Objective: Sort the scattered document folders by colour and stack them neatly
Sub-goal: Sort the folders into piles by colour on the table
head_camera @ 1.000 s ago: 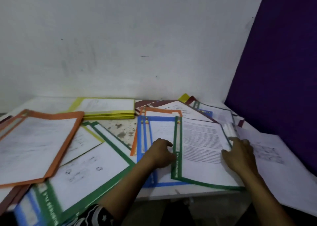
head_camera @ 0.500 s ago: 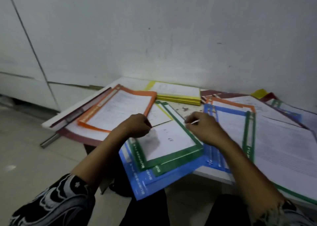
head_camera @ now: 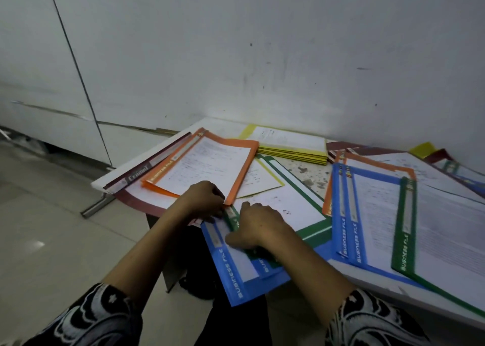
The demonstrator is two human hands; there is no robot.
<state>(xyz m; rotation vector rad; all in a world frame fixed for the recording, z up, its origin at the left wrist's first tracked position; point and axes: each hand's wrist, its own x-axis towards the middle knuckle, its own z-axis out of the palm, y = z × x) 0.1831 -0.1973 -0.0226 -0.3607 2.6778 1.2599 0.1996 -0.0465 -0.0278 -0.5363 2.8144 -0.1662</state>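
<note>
A green folder (head_camera: 288, 206) lies on a blue folder (head_camera: 236, 275) that juts over the table's front edge. My left hand (head_camera: 204, 201) has curled fingers at the green folder's upper left corner, just below the corner of an orange folder (head_camera: 207, 167), and seems to pinch it. My right hand (head_camera: 257, 227) lies over the green folder's spine, fingers curled down round its left edge. A neat yellow stack (head_camera: 291, 146) sits by the wall. More blue folders (head_camera: 351, 214), a green one (head_camera: 404, 227) and an orange one (head_camera: 380, 164) overlap at the right.
A maroon folder (head_camera: 136, 175) lies under the orange one at the table's left corner. A stained bare patch of the table (head_camera: 307, 172) shows in the middle. The white wall (head_camera: 262, 70) backs the table. Tiled floor (head_camera: 52, 240) is at the left.
My view has swung left from the right-hand pile. Both hands moved from the right green folder to the left green-and-blue pile and have come down to its near left corner.
</note>
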